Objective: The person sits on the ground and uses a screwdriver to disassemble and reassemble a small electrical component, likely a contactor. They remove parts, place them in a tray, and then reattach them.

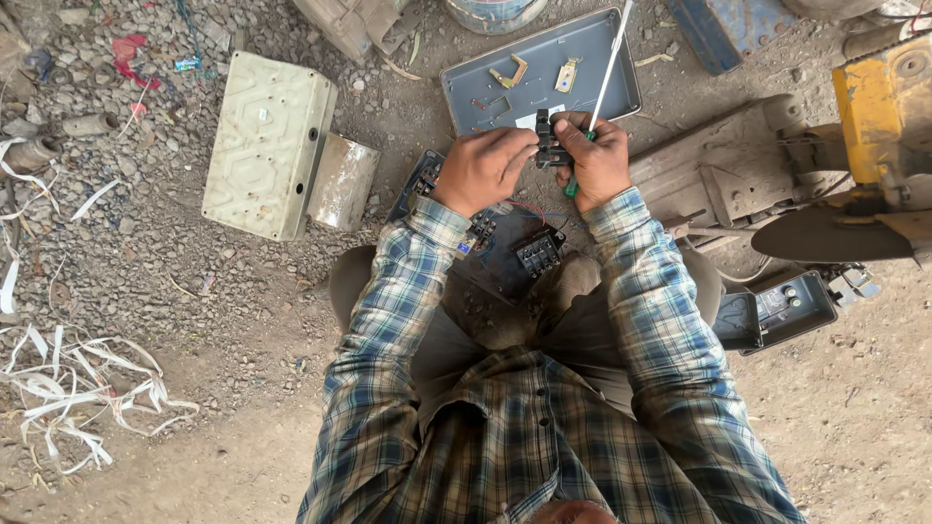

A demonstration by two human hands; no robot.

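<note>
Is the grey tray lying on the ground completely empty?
No, the grey tray holds a few small metal bits beyond the hands.

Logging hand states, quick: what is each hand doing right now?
Left hand: closed on the small black electrical part.
Right hand: closed around the green-handled screwdriver, also touching that part.

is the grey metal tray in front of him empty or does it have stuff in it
Not empty. The shallow grey metal tray lies flat on the ground holding a few small loose parts: bent brass-coloured clips and a small metal piece.
</note>
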